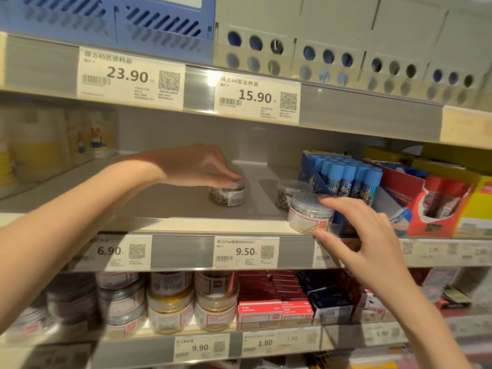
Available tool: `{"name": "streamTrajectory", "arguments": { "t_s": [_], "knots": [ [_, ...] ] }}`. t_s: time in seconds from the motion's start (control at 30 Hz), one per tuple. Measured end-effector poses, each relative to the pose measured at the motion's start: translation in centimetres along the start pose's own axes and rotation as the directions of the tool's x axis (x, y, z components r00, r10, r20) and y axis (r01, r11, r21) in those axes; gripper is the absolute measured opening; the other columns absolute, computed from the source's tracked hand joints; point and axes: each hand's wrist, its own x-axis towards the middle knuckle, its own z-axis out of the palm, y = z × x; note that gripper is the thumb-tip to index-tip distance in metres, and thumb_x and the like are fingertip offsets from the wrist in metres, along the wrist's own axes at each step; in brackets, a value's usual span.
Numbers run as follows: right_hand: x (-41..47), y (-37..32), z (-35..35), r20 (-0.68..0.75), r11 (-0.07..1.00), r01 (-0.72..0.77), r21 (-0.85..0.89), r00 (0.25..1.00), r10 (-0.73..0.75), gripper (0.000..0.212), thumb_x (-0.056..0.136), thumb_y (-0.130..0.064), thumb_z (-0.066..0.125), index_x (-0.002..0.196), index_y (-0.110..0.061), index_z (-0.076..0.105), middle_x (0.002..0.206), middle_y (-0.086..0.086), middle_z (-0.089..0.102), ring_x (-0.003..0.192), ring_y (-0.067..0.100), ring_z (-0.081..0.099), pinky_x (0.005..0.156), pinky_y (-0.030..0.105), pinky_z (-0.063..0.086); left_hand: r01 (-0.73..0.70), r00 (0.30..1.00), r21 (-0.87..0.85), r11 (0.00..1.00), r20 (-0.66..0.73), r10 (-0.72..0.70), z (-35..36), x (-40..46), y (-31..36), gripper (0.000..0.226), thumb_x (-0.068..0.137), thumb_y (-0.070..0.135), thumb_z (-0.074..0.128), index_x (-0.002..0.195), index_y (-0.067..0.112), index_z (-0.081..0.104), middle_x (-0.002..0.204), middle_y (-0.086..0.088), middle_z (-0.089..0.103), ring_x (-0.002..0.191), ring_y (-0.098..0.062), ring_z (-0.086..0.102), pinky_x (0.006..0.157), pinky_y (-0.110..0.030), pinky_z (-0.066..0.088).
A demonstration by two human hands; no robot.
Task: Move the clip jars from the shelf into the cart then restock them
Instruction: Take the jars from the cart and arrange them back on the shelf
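Observation:
Three clear clip jars stand on the middle shelf [165, 209]. My left hand [197, 166] reaches in from the left and pinches the lid of a small jar of dark clips [226, 197] with its fingertips. At the shelf's front edge, my right hand [356, 233] grips a larger jar of silver clips [306, 214], fingers over the lid and thumb under its base. Behind that one stands a third small jar of dark clips [288, 193], untouched. No cart is in view.
A blue display box of glue sticks [348, 177] stands tight against the right jar, with red and yellow boxes [439, 203] beyond. The shelf below carries stacked clip jars [170, 302] and small red and black boxes [287, 307]. File boxes sit on the top shelf [346, 49].

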Motion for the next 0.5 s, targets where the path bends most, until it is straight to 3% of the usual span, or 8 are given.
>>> {"name": "streamTrajectory", "arguments": {
  "t_s": [0.1, 0.2, 0.5],
  "knots": [
    [0.1, -0.1, -0.1, 0.002, 1.000, -0.005, 0.001, 1.000, 0.005, 0.046, 0.084, -0.056, 0.047, 0.123, -0.034, 0.054, 0.119, -0.025, 0.050, 0.105, -0.010, 0.042, 0.089, 0.007, 0.023, -0.027, 0.999, -0.109, 0.994, 0.039, 0.032, -0.9, 0.5, 3.5, 0.048, 0.072, 0.063, 0.055, 0.110, 0.036, 0.068, 0.106, 0.010, 0.065, 0.103, -0.011, 0.061, 0.097, -0.038, 0.047],
    [0.1, -0.1, -0.1, 0.003, 1.000, -0.008, 0.008, 1.000, 0.008, 0.045, 0.084, -0.057, 0.047, 0.123, -0.035, 0.053, 0.119, -0.026, 0.049, 0.106, -0.011, 0.042, 0.089, 0.007, 0.022, -0.031, 0.997, -0.171, 0.985, 0.064, 0.043, -1.1, 1.5, 4.5, 0.033, 0.083, 0.041, 0.062, 0.115, 0.033, 0.067, 0.106, 0.007, 0.062, 0.109, -0.013, 0.059, 0.102, -0.039, 0.043],
    [0.0, 0.1, 0.1, -0.024, 1.000, 0.000, 0.014, 1.000, 0.001, 0.042, 0.084, -0.055, 0.049, 0.122, -0.036, 0.052, 0.118, -0.027, 0.049, 0.106, -0.010, 0.043, 0.089, 0.009, 0.023, -0.098, 0.992, -0.255, 0.962, 0.055, 0.116, -0.5, 4.8, 5.7, 0.027, 0.088, 0.025, 0.064, 0.114, 0.028, 0.068, 0.099, 0.009, 0.061, 0.106, -0.012, 0.059, 0.102, -0.034, 0.044]
  ]
}}
